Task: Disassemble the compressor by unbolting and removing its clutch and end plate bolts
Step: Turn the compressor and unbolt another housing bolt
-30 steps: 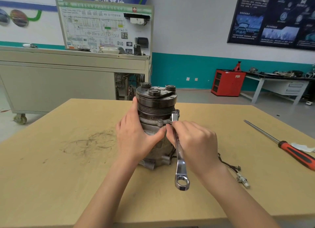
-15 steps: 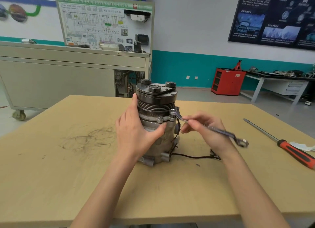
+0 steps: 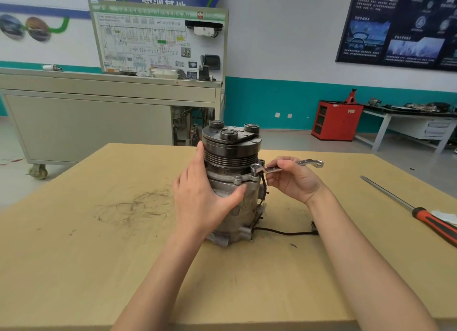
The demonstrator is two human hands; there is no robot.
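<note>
Compressor (image 3: pixel 247 207) stood upright on its end near the middle of the wooden table (image 3: pixel 99 256), clutch (image 3: pixel 231 139) uppermost, with the grooved pulley just below it. Left hand (image 3: pixel 200 199) gripped the housing from the left side, palm flat against it, thumb laid across the front just under the flange and fingers going round the back out of sight; it hid much of the left and front of the body. One flange bolt (image 3: pixel 237 176) showed bare just above the thumb. Wrench (image 3: pixel 272 169) sat with its ring end over the next bolt to the right on the flange, shaft running out level to the right. Right hand (image 3: pixel 294 182) pinched that shaft between thumb and curled fingers, palm turned up, close beside the compressor but not touching it; the fingers covered the middle of the shaft, and the far ring end stuck out past them. Dark wire (image 3: pixel 284 232) ran down the right side of the housing and trailed over the tabletop to the right, its end lost behind the right forearm. Dark scuff marks (image 3: pixel 138 204) on the table lay left of the compressor. Long screwdriver (image 3: pixel 408 205) with a red and black handle lay well apart at the right edge, a white scrap (image 3: pixel 445 215) just beside its handle. Beyond the table: grey wheeled cabinet (image 3: pixel 86 118) carrying a wiring-diagram board (image 3: pixel 158 38), red cabinet (image 3: pixel 336 120) against the teal-banded wall, grey workbench (image 3: pixel 408 125) with cluttered parts, dark poster (image 3: pixel 400 26) above.
</note>
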